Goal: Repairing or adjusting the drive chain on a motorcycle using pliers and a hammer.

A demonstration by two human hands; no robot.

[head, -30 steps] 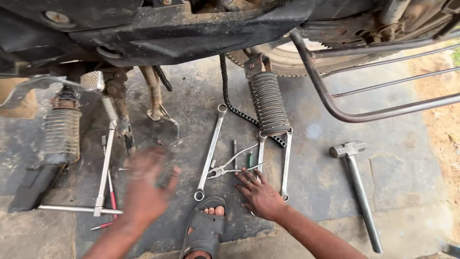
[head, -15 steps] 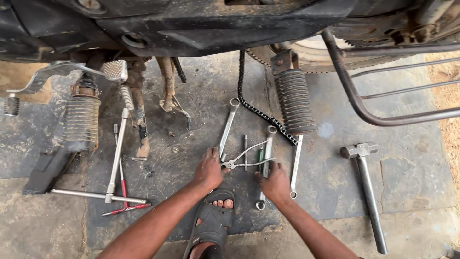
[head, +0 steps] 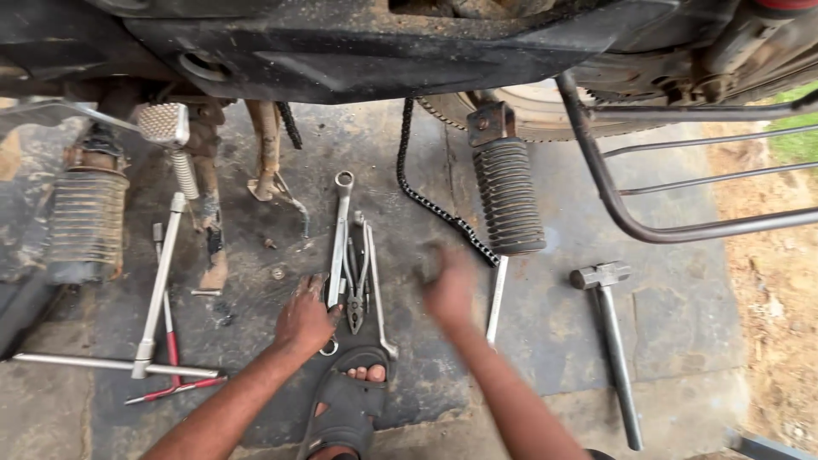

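Left hand [head: 305, 319] rests open-fingered on a ring spanner [head: 338, 243]; blurred right hand [head: 449, 290], grip unreadable.

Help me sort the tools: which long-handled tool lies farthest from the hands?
The hammer, alone on the slab's right side. The T-handle wrench lies left, nearer the left hand; the spanners touch it.

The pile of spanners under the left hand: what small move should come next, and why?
Probably close the left hand on one spanner and lift it clear. The hand rests open on the pile beside the pliers; the right hand is blurred, off the tools.
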